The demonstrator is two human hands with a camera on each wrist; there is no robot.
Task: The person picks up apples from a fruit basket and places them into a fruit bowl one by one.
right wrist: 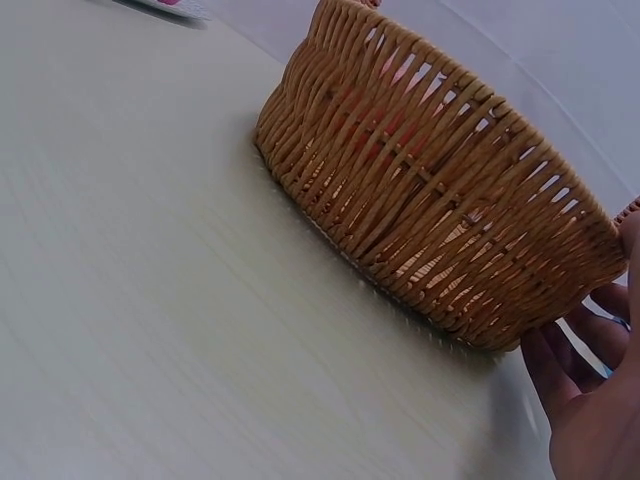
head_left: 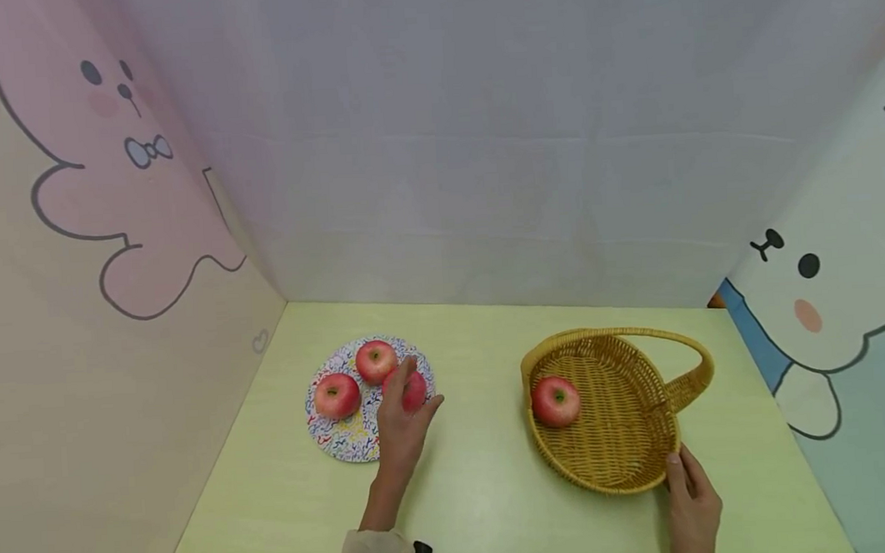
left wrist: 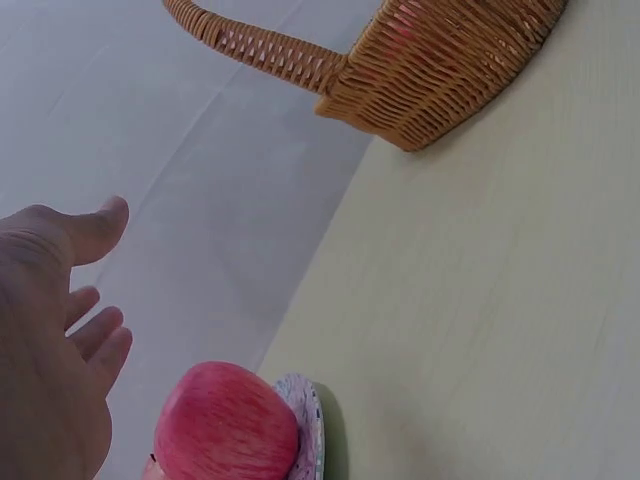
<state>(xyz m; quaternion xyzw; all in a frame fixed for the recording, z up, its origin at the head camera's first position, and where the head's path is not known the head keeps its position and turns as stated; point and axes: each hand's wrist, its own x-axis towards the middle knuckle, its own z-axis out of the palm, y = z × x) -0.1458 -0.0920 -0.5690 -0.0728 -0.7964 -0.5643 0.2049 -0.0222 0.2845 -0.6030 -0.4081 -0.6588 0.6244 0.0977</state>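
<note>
In the head view my left hand (head_left: 402, 420) hovers over the right part of a speckled round plate (head_left: 346, 450), its fingers spread and the thumb apart. Beneath its fingers is a red apple (head_left: 415, 391), partly hidden by them. Two more apples lie on that plate, one at the left (head_left: 337, 396) and one at the back (head_left: 376, 362). My right hand (head_left: 692, 501) holds the lower right rim of a wicker basket (head_left: 608, 435), thumb on the rim and fingers against the outer wall. Inside the basket, at its left side, sits another apple (head_left: 557, 402).
A pale table (head_left: 484, 491) bears the plate and basket. The basket's tall arched handle (head_left: 692, 384) rises at its back and right. A grey-white cloth wall (head_left: 483, 182) stands behind, with cartoon-printed panels (head_left: 148, 242) at both sides.
</note>
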